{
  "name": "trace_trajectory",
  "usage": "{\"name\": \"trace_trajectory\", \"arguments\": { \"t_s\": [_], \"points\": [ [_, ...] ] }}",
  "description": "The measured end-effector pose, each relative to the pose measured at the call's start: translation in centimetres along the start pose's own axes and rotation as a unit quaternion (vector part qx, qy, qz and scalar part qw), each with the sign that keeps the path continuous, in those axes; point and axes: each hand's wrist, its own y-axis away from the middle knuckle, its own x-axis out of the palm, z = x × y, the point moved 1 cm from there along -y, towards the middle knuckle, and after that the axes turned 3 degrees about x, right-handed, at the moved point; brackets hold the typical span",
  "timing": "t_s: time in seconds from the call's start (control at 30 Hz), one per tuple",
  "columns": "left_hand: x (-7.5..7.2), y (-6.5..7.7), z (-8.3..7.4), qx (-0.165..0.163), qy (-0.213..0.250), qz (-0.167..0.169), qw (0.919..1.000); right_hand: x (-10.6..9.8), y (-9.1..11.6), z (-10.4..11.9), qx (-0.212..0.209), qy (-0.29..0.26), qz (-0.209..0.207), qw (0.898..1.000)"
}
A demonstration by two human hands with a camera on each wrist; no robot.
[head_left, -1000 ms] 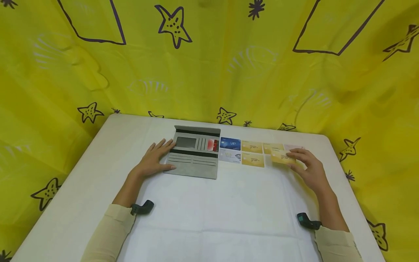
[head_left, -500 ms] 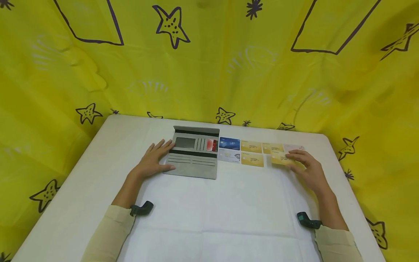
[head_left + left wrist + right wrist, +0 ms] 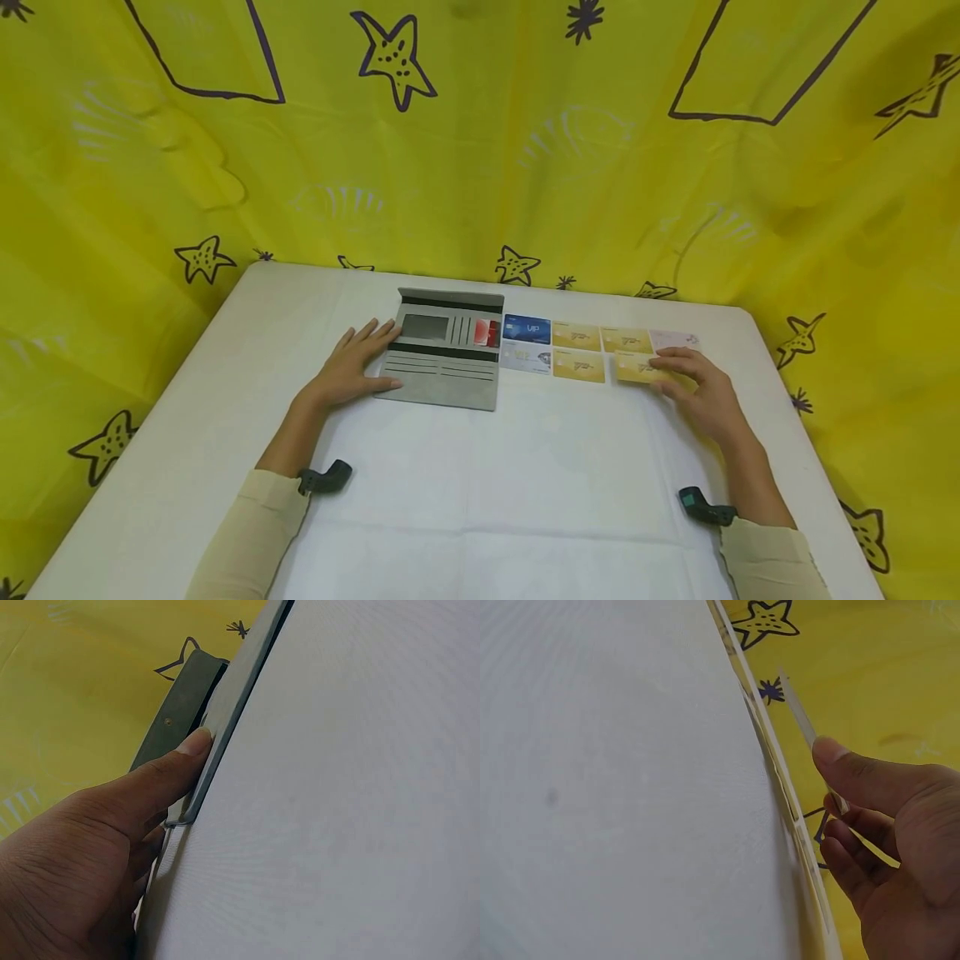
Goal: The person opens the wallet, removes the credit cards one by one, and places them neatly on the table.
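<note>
A grey wallet [image 3: 442, 392] lies unfolded on the white table, with a red card [image 3: 486, 332] in one of its upper slots. My left hand [image 3: 348, 367] rests on the wallet's left side, fingers spread; in the left wrist view the thumb lies along its edge. My right hand [image 3: 701, 387] pinches a gold card [image 3: 633, 367] by its right end between thumb and fingers. The right wrist view shows that card [image 3: 802, 716] edge-on, raised above the table surface.
Right of the wallet lie two rows of cards: a blue VIP card [image 3: 527, 328], a silver card [image 3: 527, 357], several gold cards [image 3: 576, 336] and a pale pink card [image 3: 675, 339]. A yellow curtain [image 3: 480, 167] hangs behind the white table [image 3: 480, 483].
My right hand has brought the gold card slightly down and toward me, uncovering more of the gold card behind it. My left hand stays on the wallet.
</note>
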Motion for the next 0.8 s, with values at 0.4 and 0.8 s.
{"name": "trace_trajectory", "arguments": {
  "t_s": [0.4, 0.8],
  "points": [
    [0.0, 0.0, 0.0, -0.003, -0.003, 0.003, 1.0000, 0.5, 0.0, -0.2, 0.029, -0.015, 0.014, 0.999],
    [0.0, 0.0, -0.1, -0.001, -0.005, 0.001, 1.0000, 1.2, -0.2, -0.4, 0.027, -0.037, 0.024, 0.999]
  ]
}}
